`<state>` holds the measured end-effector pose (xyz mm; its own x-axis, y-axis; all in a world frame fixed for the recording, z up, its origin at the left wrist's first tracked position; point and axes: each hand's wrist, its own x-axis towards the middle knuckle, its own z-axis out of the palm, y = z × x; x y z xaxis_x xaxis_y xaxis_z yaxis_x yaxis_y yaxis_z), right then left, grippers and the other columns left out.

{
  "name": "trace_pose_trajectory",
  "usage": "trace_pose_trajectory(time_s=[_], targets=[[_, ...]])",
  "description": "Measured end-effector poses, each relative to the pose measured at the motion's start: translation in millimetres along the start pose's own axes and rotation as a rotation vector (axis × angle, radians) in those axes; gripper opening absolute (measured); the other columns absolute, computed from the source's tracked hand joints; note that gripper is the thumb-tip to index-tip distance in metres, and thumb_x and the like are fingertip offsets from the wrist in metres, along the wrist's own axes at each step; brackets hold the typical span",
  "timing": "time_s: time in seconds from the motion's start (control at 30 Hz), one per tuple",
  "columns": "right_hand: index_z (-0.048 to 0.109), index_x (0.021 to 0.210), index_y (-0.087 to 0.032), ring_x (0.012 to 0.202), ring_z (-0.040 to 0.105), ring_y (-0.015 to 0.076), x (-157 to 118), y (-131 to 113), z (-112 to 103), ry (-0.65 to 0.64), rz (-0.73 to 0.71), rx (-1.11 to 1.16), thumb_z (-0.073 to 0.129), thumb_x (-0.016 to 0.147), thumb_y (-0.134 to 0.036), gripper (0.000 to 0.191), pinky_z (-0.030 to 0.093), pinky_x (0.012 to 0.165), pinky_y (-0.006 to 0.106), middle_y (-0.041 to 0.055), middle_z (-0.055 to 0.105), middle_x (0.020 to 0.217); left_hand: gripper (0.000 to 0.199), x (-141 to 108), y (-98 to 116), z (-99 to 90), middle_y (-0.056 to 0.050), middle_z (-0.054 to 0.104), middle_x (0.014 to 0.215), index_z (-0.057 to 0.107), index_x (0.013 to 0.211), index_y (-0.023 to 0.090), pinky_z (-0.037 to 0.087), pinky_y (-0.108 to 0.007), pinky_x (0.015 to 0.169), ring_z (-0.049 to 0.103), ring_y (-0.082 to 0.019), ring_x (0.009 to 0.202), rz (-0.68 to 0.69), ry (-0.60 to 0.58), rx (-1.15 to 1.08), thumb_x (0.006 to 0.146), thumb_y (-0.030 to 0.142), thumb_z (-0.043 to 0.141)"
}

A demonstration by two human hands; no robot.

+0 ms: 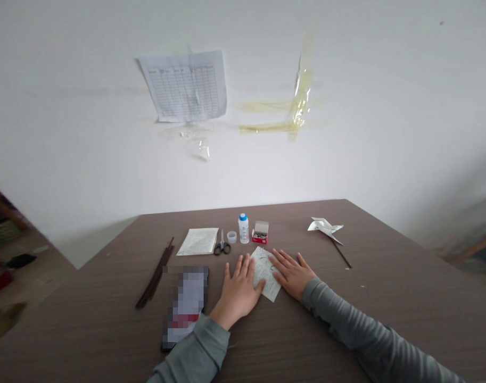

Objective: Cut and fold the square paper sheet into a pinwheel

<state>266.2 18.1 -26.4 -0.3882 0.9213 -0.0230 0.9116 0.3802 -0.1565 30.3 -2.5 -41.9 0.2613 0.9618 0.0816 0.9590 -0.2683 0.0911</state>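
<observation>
ok so the bottle (244, 232)'s white with a blue cap (243, 216). Little red box (260, 240) just right of it, white pinwheel (323, 226) on a dark stick (342, 254) farther right, black-handled scissors (222, 246) left of the bottle. Nearer than the bottle: pale sheet (268, 274) with rows of dark marks, plain grey sleeves (338, 313). Table (107, 324) under it's dark brown, streaky grain.

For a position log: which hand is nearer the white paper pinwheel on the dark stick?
Right. The right hand lies left of the pinwheel, toward the wearer; the left hand, farther left.
</observation>
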Motion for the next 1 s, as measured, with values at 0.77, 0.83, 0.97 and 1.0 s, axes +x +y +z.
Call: trace_pose_trajectory(time_s=[0.77, 0.83, 0.97, 1.0], targets=[[0.058, 0.197, -0.045, 0.197, 0.041, 0.0505, 5, 13, -9, 0.033, 0.16, 0.054, 0.06, 0.127, -0.044, 0.07, 0.033, 0.153, 0.093, 0.0094, 0.045, 0.211, 0.074, 1, -5, -25.2, -0.021, 0.055, 0.205, 0.064, 0.195, 0.025, 0.035, -0.085, 0.157, 0.043, -0.05, 0.196, -0.129, -0.028, -0.063, 0.123, 0.046, 0.06], [0.057, 0.197, -0.045, 0.197, 0.039, 0.0498, 6, 9, -14, 0.025, 0.172, 0.05, 0.06, 0.129, -0.045, 0.069, 0.033, 0.154, 0.091, 0.0096, 0.043, 0.211, 0.074, 2, -5, -26.6, -0.021, 0.057, 0.204, 0.064, 0.195, 0.026, 0.034, -0.085, 0.157, 0.043, -0.05, 0.196, -0.133, -0.01, -0.055, 0.123, 0.045, 0.061], [0.053, 0.2, -0.043, 0.199, 0.035, 0.0474, 6, 4, -20, -0.016, 0.191, 0.034, 0.056, 0.133, -0.046, 0.067, 0.031, 0.157, 0.087, 0.0104, 0.037, 0.214, 0.072, 2, -4, -28.7, -0.02, 0.058, 0.203, 0.067, 0.193, 0.029, 0.034, -0.087, 0.156, 0.043, -0.051, 0.196, -0.15, 0.001, -0.042, 0.123, 0.049, 0.063], [0.053, 0.199, -0.043, 0.199, 0.035, 0.0473, 6, 4, -21, -0.015, 0.192, 0.032, 0.056, 0.133, -0.045, 0.067, 0.031, 0.157, 0.087, 0.0103, 0.037, 0.214, 0.072, 2, -4, -29.7, -0.02, 0.057, 0.204, 0.068, 0.192, 0.03, 0.034, -0.086, 0.156, 0.043, -0.051, 0.196, -0.154, -0.001, -0.04, 0.124, 0.049, 0.063]])
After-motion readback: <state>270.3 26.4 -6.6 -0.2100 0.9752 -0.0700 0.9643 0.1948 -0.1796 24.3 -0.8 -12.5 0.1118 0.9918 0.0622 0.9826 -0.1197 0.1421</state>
